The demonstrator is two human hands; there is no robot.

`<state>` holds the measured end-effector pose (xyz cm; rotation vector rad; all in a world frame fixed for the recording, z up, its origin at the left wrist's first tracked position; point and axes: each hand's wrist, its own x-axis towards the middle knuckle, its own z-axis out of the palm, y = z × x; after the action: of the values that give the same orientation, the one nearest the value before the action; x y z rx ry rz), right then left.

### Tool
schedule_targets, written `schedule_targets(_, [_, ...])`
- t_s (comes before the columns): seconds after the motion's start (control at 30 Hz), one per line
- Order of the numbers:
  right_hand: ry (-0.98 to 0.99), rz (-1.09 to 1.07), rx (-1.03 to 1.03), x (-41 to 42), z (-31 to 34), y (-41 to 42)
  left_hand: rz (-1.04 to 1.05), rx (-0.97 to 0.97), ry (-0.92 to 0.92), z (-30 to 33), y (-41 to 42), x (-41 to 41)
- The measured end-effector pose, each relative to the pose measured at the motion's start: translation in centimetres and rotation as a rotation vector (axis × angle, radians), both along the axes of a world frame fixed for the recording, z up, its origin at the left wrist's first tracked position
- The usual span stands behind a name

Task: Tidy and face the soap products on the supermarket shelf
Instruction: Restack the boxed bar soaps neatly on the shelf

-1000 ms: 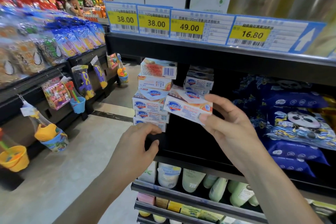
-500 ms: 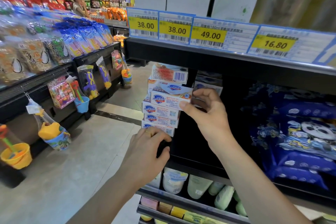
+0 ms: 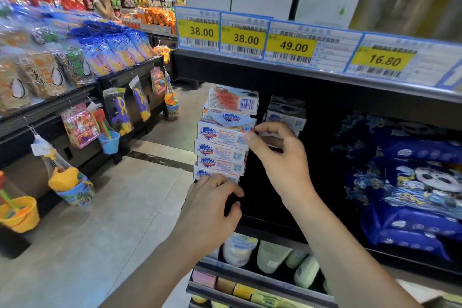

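Note:
A stack of white Safeguard soap boxes (image 3: 221,152) stands at the left end of the dark shelf (image 3: 275,229). On its top lies a box with its barcode side out (image 3: 232,100). My right hand (image 3: 277,157) pinches the right end of the upper Safeguard box (image 3: 220,134) between thumb and fingers. My left hand (image 3: 212,205) rests curled against the stack's bottom box (image 3: 202,174) and the shelf corner. A second, shorter pile of soap boxes (image 3: 285,115) sits deeper in the shelf behind my right hand.
Blue panda-print packs (image 3: 412,182) fill the shelf's right side. Price tags (image 3: 290,45) line the shelf above. Bottles (image 3: 272,255) and small boxes sit on the lower shelves. Across the aisle, toy buckets (image 3: 110,141) hang from a snack rack; a person (image 3: 102,0) stands far back.
My right hand brought a soap box from the shelf's middle to the left stack and set it among the upper boxes. My left hand stayed at the stack's base. The camera moved closer.

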<state>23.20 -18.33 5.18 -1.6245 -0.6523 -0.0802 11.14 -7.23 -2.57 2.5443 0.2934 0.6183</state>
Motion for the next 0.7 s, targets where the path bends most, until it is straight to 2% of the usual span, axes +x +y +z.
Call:
schedule_targets(0.07, [0.007,-0.033,0.021,0.5,0.0,-0.5,-0.007,-0.011,-0.001,-0.2,0.2,0.1])
schedule_targets(0.17, [0.024,-0.222,0.036,2.7,-0.3,-1.1,-0.020,-0.034,0.000,-0.4,0.5,0.1])
schedule_targets(0.27, [0.014,-0.377,-0.266,6.3,0.0,-1.4,-0.019,-0.041,0.019,-0.5,0.6,0.2])
schedule_targets(0.33, [-0.002,-0.390,-0.502,8.5,0.5,-1.5,-0.020,-0.044,0.026,-0.5,0.7,0.2])
schedule_targets(0.37, [0.003,-0.384,-0.556,9.3,0.8,-1.4,-0.021,-0.043,0.029,-0.5,0.7,0.2])
schedule_targets(0.53, [0.015,-0.290,-0.693,11.9,1.3,-1.2,-0.029,-0.035,0.049,-0.5,0.9,0.1])
schedule_targets(0.7, [-0.034,-0.310,-0.604,12.5,0.4,-0.5,-0.043,-0.059,0.060,-0.3,1.1,0.1])
